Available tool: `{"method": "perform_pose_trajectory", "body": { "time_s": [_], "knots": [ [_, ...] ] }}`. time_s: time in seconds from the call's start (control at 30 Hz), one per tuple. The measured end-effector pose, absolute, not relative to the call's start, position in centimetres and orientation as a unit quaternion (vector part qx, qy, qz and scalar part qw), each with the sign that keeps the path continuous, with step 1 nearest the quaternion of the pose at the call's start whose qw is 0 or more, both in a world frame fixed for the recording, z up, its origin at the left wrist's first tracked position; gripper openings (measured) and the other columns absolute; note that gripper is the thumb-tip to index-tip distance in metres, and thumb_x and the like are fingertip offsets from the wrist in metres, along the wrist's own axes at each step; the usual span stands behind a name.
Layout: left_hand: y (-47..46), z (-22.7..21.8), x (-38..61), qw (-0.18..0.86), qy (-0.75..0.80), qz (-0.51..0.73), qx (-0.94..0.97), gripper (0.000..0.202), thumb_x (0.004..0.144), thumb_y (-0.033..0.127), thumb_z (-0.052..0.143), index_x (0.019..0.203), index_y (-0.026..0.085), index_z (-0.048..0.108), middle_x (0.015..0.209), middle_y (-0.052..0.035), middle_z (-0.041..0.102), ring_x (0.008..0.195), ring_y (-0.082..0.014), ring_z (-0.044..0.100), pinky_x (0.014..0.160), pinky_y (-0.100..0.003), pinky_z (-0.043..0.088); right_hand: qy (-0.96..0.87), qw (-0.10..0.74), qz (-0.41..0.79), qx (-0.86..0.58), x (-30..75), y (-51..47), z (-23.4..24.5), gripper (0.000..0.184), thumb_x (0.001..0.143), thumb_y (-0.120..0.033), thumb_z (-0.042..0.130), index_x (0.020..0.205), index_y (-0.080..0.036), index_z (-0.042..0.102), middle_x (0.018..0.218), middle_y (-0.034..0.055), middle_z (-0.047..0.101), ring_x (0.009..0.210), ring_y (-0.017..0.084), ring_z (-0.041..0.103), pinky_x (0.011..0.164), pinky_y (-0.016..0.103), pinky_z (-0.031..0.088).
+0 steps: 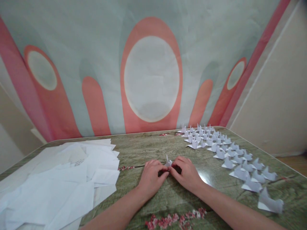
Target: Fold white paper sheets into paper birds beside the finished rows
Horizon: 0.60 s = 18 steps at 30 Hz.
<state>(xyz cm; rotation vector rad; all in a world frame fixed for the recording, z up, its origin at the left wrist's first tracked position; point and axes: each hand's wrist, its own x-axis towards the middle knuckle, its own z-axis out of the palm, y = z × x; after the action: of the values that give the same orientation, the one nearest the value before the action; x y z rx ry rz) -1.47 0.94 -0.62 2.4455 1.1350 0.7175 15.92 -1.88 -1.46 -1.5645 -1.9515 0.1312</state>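
A small white origami bird (169, 162) is between my two hands at the middle of the table, one thin point of it sticking up. My left hand (153, 175) pinches its left side with thumb and fingers closed. From the other side, the fingertips of my right hand (186, 172) are closed on it as well. My fingers hide the lower part of the bird. Both wrists rest low over the wood-patterned tabletop (141, 147).
Loose white paper sheets (64, 179) lie in an overlapping pile on the left. Several finished origami birds (219, 153) stand in rows on the right, the nearest bird (270, 202) by the right edge. A patterned backdrop (110, 64) rises behind the table.
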Motion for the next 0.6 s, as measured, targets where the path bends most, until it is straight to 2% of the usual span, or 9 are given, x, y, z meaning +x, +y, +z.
{"method": "perform_pose_trajectory", "body": {
  "time_s": [0.27,0.6],
  "knots": [
    [0.9,-0.7,-1.4,0.182,0.404,0.269,0.855,0.010,0.080,0.029,0.058,0.082,0.025,0.066,0.084,-0.0012,0.062,0.086,-0.0193,0.053,0.079,-0.032,0.036,-0.737,0.286,-0.009,-0.613,16.1,-1.4,-1.8,0.012,0.078,-0.022,0.056,0.066,-0.020,0.059,0.071,0.0000,0.056,0.073,0.016,0.052,0.069,0.028,0.032],
    [1.0,-0.3,-1.6,0.194,0.401,0.263,0.856,0.011,0.080,0.029,0.056,0.080,0.023,0.066,0.081,-0.0020,0.062,0.084,-0.0192,0.054,0.078,-0.032,0.037,-0.683,0.299,-0.049,-0.665,20.6,0.7,-1.8,0.018,0.081,-0.025,0.048,0.067,-0.019,0.057,0.074,0.0010,0.054,0.063,0.013,0.052,0.060,0.025,0.037]
  ]
}}
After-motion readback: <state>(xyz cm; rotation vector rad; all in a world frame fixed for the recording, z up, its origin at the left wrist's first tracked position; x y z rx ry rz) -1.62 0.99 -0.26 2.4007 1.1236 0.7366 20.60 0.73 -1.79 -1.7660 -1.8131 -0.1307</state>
